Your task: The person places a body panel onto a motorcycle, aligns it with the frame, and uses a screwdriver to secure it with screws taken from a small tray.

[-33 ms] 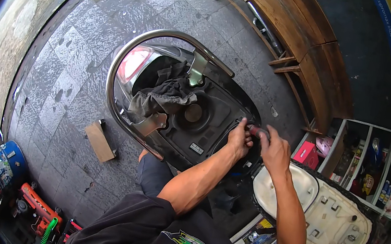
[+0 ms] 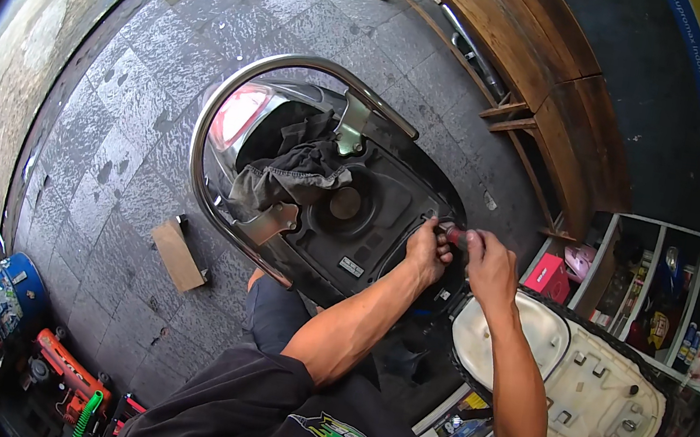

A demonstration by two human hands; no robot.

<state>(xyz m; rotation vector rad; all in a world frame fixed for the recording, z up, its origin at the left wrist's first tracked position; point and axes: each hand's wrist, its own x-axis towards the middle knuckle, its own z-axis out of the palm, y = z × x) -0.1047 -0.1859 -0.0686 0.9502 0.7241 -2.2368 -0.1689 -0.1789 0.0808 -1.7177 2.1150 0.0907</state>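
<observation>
The red-handled tool (image 2: 455, 236), by its look a screwdriver, is just past the left end of the flipped-open seat (image 2: 602, 384). My right hand (image 2: 492, 271) is wrapped round its handle; my left hand (image 2: 426, 257) is curled close at its front end, and I cannot tell what those fingers pinch, since the tip is hidden. To work well here, I'd line the tool up squarely, press evenly and turn from the right wrist, using the left fingers to steady the front without straying into the path of a slip. Left of the seat, the scooter's black underseat panel (image 2: 388, 201) spreads out; farther left come the crumpled grey cloth (image 2: 299, 172) and chrome grab rail (image 2: 198, 141).
</observation>
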